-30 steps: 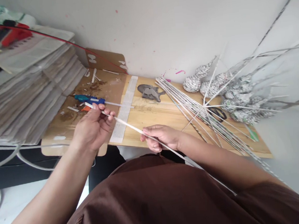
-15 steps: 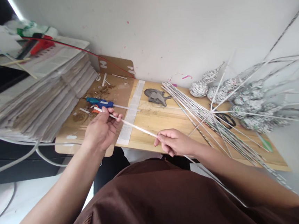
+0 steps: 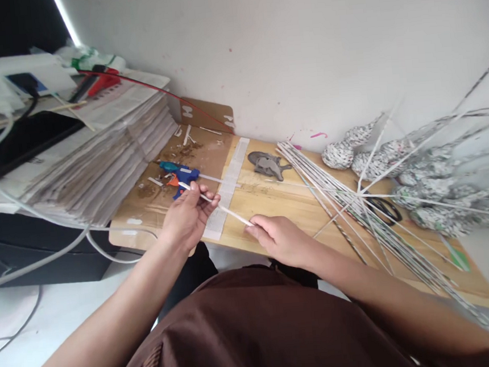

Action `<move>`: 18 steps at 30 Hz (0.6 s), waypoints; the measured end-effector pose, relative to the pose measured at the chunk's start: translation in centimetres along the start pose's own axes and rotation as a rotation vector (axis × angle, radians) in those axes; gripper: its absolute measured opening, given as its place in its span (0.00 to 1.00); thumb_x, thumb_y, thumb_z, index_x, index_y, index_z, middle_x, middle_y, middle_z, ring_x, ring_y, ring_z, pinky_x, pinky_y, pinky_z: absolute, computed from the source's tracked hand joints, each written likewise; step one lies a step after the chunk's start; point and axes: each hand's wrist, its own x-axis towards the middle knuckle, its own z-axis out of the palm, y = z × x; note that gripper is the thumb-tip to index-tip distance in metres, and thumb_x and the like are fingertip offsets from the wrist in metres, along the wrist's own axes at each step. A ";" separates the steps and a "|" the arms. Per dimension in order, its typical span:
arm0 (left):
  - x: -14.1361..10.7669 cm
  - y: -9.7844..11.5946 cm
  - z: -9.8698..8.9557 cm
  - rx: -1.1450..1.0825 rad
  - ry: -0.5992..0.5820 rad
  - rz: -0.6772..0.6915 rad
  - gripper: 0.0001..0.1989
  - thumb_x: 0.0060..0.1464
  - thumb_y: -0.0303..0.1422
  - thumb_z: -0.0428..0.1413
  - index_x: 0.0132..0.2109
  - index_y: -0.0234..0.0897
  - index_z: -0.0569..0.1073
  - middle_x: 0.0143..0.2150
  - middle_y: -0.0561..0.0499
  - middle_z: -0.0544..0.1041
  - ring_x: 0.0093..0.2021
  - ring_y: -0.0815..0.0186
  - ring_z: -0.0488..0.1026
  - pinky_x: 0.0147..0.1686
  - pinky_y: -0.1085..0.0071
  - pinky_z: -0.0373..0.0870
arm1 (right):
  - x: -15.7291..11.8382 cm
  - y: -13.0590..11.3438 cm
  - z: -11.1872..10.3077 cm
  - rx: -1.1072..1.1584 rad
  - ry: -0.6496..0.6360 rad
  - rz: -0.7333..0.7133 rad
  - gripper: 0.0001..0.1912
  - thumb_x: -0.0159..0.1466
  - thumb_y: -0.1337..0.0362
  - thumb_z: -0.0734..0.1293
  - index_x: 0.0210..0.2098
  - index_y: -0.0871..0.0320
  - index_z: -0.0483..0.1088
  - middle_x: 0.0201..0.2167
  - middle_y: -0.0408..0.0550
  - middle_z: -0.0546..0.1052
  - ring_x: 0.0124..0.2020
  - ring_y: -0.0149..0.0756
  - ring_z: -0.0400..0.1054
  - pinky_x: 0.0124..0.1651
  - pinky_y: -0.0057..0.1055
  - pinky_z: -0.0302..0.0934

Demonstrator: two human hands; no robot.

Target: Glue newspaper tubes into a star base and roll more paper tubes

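A thin white rolled-paper stick (image 3: 235, 213) stretches between my two hands above the near edge of the bench. My left hand (image 3: 191, 214) pinches it near its far left end, thumb on top, with the tip poking out beyond the fingers. The fingers of my right hand (image 3: 277, 236) are closed round the stick further right; the part under that palm is hidden. Just behind my left hand a blue glue gun (image 3: 187, 174) with a clear glue stick lies on cardboard. Right of it sits a grey cloth (image 3: 267, 165), crumpled on the wood.
A tall stack of newspapers (image 3: 129, 142) stands at left, with a red-handled tool (image 3: 102, 81) and white cables (image 3: 42, 215) near it. At right lie a bundle of paper sticks (image 3: 334, 190), black scissors (image 3: 383, 208), a spoked paper-stick star (image 3: 360, 194) and woven paper shapes (image 3: 338, 154).
My right hand has moved closer to my left, so the span of stick between them is shorter. The whole view has shifted slightly, with the bench appearing further right.
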 end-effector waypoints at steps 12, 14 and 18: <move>-0.2 -0.5 -0.1 -0.006 -0.077 -0.012 0.13 0.63 0.31 0.48 0.32 0.31 0.70 0.26 0.49 0.72 0.28 0.70 0.75 0.30 0.78 0.75 | 1.5 0.0 0.5 0.595 -0.122 0.204 0.18 0.67 0.49 0.60 0.33 0.58 0.68 0.17 0.38 0.64 0.16 0.26 0.59 0.22 0.24 0.54; -0.3 -0.4 -0.1 -0.006 -0.085 -0.018 0.12 0.63 0.32 0.50 0.31 0.31 0.71 0.26 0.49 0.72 0.29 0.69 0.75 0.30 0.77 0.75 | 1.9 0.2 0.7 0.803 -0.206 0.257 0.20 0.67 0.48 0.59 0.30 0.58 0.64 0.13 0.34 0.59 0.13 0.26 0.55 0.20 0.24 0.53; -0.4 -0.5 -0.1 0.003 -0.096 -0.019 0.12 0.62 0.32 0.51 0.32 0.31 0.71 0.26 0.49 0.72 0.29 0.69 0.75 0.32 0.76 0.75 | 2.3 0.3 1.1 0.918 -0.275 0.259 0.21 0.67 0.46 0.58 0.33 0.59 0.66 0.13 0.34 0.60 0.13 0.26 0.55 0.19 0.24 0.54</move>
